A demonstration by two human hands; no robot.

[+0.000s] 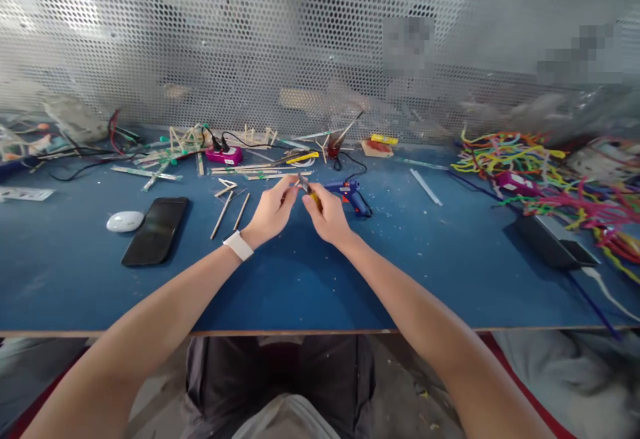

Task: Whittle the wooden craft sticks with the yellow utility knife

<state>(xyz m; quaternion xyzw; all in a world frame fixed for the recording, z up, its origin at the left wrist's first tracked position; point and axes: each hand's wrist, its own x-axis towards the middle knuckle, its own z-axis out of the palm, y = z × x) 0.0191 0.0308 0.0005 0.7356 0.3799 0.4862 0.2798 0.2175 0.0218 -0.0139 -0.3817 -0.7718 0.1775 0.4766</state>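
Perforated metal sheeting rises behind a blue tabletop, in the head view, with bundled sticks and a magenta power strip along its far side. Nearer the middle, the two hands nearly meet. The right hand is wrapped around a yellow-handled cutter, whose long axis slants from about 5 o'clock at the handle to 11 o'clock at the grey blade, towards the left fingertips. The left hand, a white band at its wrist, has its thumb and fingers pinched together on what looks like a small pale stick piece. That piece lies at about 10 to 11 o'clock from the right hand, right by the blade; whether they touch cannot be told, and its own long axis is too small to read. Two loose wooden sticks lie near the left hand, at its 9 o'clock, each running from 7 to 1. A blue glue gun rests at 1 to 2 o'clock from the right hand, the nearer one.
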